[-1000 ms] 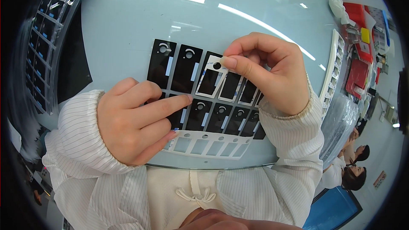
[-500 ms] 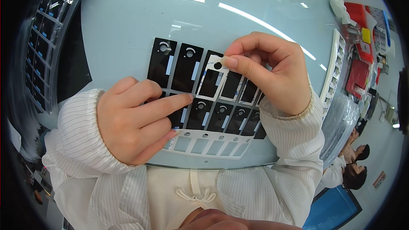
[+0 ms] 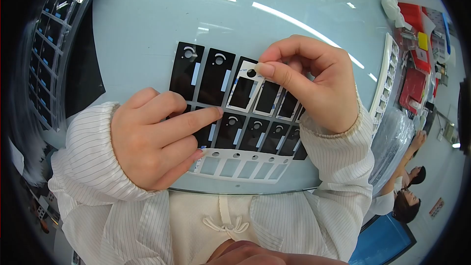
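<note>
Between thumb and forefinger, my right hand (image 3: pixel 314 86) pinches the far edge of a white adhesive frame (image 3: pixel 244 72) with a round hole and a rectangular window. That frame overlies one of the black rectangular panels (image 3: pixel 211 79), not quite matching its far edge. More white frames cover panels to the right, partly hidden by my right hand. With fingers loosely spread, my left hand (image 3: pixel 152 140) rests over the nearer row of black panels (image 3: pixel 227 138). Its index fingertip touches the area by the frame's lower left corner. Each uncovered panel shows a round hole and a pale blue strip.
A white strip with cut-out windows (image 3: pixel 220 168) lies near the table's front edge. Sheets of black panels (image 3: pixel 46 54) stand at the left beside a black sheet (image 3: pixel 88 76). Clear plastic wrap (image 3: pixel 392 142), a white tray (image 3: pixel 384 86) and co-workers (image 3: pixel 405 203) are at right.
Both my hands stay almost still, and the white frame's far edge shifts very slightly upward. In the background at right, a co-worker's arm has stretched out.
</note>
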### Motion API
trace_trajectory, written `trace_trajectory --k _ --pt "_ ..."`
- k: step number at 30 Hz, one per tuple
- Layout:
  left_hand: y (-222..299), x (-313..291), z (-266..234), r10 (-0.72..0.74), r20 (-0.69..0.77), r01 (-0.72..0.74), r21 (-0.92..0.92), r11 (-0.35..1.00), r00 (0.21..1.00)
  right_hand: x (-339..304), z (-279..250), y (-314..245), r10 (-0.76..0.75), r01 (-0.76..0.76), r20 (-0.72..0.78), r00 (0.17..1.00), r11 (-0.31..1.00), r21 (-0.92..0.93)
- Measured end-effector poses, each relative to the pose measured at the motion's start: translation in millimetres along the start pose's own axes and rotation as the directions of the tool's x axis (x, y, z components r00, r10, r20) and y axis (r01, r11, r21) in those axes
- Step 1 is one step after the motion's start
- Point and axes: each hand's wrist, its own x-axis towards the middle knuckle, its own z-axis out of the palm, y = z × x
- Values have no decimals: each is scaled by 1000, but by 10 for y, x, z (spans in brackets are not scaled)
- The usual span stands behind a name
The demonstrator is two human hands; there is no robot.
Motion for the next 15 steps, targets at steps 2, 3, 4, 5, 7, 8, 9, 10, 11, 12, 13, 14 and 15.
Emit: trace_trajectory --k 2,3,4,5,7,8,9,10,11,12,13,14,15 --pt "0 -1 2 2 1 -2 2 1000 1000 -2 -1 7 -6 6 -4 1000 1000 5" --pt "0 -2 2 3 1 -3 3 1000 1000 -4 -3 7 -5 5 -4 1000 1000 5" --pt "4 -1 2 2 1 -2 3 1000 1000 -4 -3 9 -7 7 -4 1000 1000 3" --pt "9 2 0 0 3 0 3 1000 1000 -5 -3 10 -9 10 -4 1000 1000 1" --pt "11 1 3 -1 5 1 2 1000 1000 -5 -3 12 -10 10 -2 1000 1000 5" --pt "9 -4 7 -3 5 3 2 1000 1000 -5 -2 12 -11 11 -1 1000 1000 9" --pt "6 -6 12 -4 5 4 1 1000 1000 -5 0 14 -11 11 -1 1000 1000 8" --pt "5 -10 13 -5 5 5 1 1000 1000 -2 5 13 -9 9 -3 1000 1000 3" --pt "2 -13 15 -5 4 5 0 1000 1000 1 9 13 -7 7 -5 1000 1000 -3" --pt "-1 -18 19 -5 3 5 -2 1000 1000 4 13 14 -6 6 -5 1000 1000 -4" --pt "7 -13 12 -6 4 6 0 1000 1000 3 7 14 -11 11 -5 1000 1000 -3" --pt "15 -10 5 -5 8 5 8 1000 1000 0 0 15 -16 16 -5 1000 1000 -2" --pt "23 -5 -1 -5 12 5 16 1000 1000 -3 -4 15 -16 16 -5 1000 1000 0"
